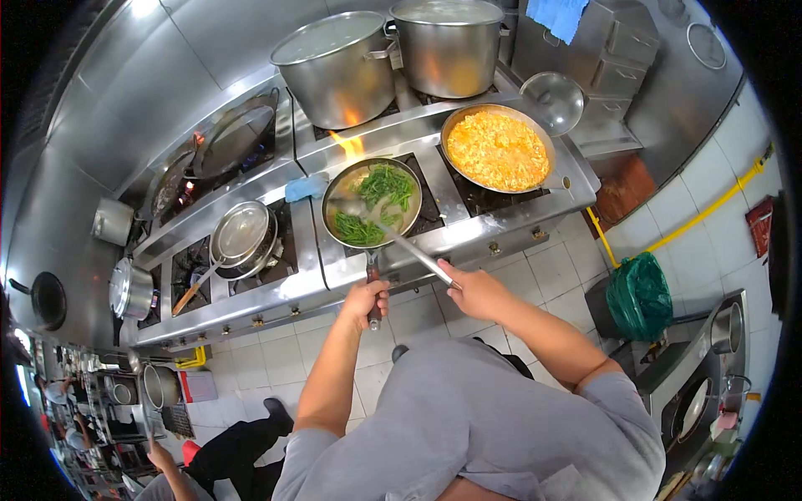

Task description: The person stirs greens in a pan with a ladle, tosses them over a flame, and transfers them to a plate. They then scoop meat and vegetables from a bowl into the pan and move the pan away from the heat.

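My left hand (365,302) is closed around the dark handle of a frying pan (330,224) on the front burner. Green vegetables (386,185) lie in the pan in two heaps with some liquid. Closed on the end of a long metal ladle (413,250), my right hand (478,294) is to the right of the pan handle. The ladle's head is in the pan among the greens. Flames (348,146) rise behind the pan's far rim.
A pan of orange-yellow food (499,150) sits to the right. Two large pots (338,75) stand behind. At left are a strainer (242,232) over a pan, a wok (238,142) and a blue cloth (306,188). Another person's hand (160,455) shows at lower left.
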The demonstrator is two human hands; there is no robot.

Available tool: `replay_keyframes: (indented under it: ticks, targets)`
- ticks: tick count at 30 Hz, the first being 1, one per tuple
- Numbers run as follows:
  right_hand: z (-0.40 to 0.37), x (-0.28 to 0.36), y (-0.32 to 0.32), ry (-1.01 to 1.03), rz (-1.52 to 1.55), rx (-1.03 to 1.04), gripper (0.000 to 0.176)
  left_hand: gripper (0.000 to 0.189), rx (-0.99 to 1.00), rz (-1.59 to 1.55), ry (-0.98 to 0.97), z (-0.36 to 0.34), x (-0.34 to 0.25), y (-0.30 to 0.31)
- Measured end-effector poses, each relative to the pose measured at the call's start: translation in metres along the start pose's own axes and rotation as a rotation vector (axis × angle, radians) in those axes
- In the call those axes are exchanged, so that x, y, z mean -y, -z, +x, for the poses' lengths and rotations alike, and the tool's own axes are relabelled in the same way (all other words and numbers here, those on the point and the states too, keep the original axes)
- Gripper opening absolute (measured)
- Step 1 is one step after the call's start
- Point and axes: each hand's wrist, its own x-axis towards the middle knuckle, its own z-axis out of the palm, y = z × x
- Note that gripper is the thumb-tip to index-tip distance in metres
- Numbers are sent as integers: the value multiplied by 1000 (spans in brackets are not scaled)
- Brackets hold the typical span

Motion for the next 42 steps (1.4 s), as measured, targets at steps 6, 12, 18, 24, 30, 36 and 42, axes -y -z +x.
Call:
replay_keyframes:
  ticks: [6,12,18,24,30,36,42]
  targets:
    - [28,-3,-18,-248,-101,-19,65,15,1,-13,0,2,-2,5]
    - [25,-10,6,-72,-99,119,69,17,30,-7,13,3,-3,7]
    - [24,9,-14,-221,-55,75,61,21,-3,-38,41,5,-5,12]
    - [40,11,-12,-246,-10,2,63,18,23,-12,29,6,-3,13]
    - [26,9,1,-11,-3,86,63,19,30,10,15,6,-4,13]
    - [33,-19,-22,-137,-223,-177,63,17,20,5,-2,2,-5,16]
    - [-17,-1,5,-165,-272,55,69,18,-25,65,18,0,-8,6]
